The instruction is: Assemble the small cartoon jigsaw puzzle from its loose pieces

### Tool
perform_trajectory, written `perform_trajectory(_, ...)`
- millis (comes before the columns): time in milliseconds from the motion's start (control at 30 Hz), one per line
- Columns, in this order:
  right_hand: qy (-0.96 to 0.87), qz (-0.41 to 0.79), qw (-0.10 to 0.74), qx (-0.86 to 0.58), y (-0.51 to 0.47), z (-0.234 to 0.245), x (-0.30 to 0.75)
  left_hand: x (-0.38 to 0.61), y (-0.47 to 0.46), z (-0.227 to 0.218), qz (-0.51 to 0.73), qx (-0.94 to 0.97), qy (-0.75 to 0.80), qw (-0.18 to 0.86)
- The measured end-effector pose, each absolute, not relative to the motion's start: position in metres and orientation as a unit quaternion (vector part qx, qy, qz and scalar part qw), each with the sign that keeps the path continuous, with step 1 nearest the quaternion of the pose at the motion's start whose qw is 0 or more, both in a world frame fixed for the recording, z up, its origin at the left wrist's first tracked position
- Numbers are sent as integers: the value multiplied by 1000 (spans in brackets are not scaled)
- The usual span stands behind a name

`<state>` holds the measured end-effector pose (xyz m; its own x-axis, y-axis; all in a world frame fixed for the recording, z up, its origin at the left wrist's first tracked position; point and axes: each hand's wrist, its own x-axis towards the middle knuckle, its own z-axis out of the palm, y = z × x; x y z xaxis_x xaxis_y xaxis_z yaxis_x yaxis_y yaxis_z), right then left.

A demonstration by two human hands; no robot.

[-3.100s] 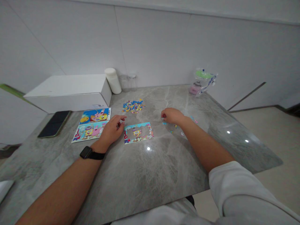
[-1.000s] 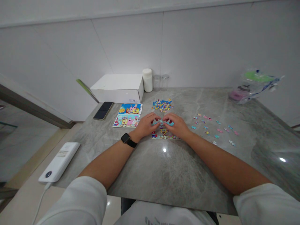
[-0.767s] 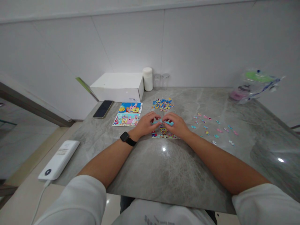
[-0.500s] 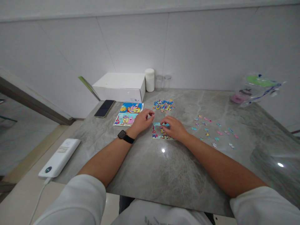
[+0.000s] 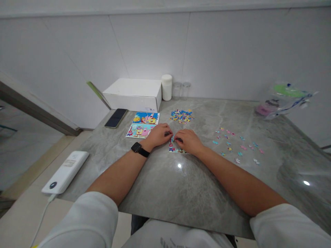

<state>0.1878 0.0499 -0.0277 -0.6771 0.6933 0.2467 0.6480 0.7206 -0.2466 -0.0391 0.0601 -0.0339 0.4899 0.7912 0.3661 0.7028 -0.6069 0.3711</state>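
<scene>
A partly covered jigsaw puzzle (image 5: pixel 174 149) with a colourful cartoon picture lies flat on the table between my hands. My right hand (image 5: pixel 190 140) rests over its upper and right part, thumb and fingertips pinched together near the upper left corner; whatever is between them is hidden. Against that same corner, my left hand (image 5: pixel 159 135) has its fingers curled in, close to the right fingertips, and I cannot make out anything in it. Left of the puzzle lies a printed cartoon picture sheet (image 5: pixel 139 131). A heap of loose puzzle pieces (image 5: pixel 181 116) sits just beyond my hands.
Several scattered puzzle pieces (image 5: pixel 240 154) lie to the right. Farther back stand a white box (image 5: pixel 133 96), a white bottle (image 5: pixel 167 88) and two clear glasses (image 5: pixel 186 91). A phone (image 5: pixel 116 118), a white power bank (image 5: pixel 66 172) and a plastic bag (image 5: pixel 281 100) lie near the table's sides.
Both hands have come closer together at the puzzle's upper left corner. My left fingers have moved down to its edge, and my right hand has shifted slightly left, covering more of it.
</scene>
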Motion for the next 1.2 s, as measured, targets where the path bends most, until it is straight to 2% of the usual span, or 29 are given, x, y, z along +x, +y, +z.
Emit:
perform_trajectory(300,-919,61,149,-361,51,-27,186,-40,60,-34,248,861,435,83)
perform_trajectory(667,-902,71,176,-387,52,-29,205,-41,61,-34,249,862,432,92)
perform_trajectory(1200,-934,71,153,-314,47,-30,198,-52,60,-20,207,884,403,112)
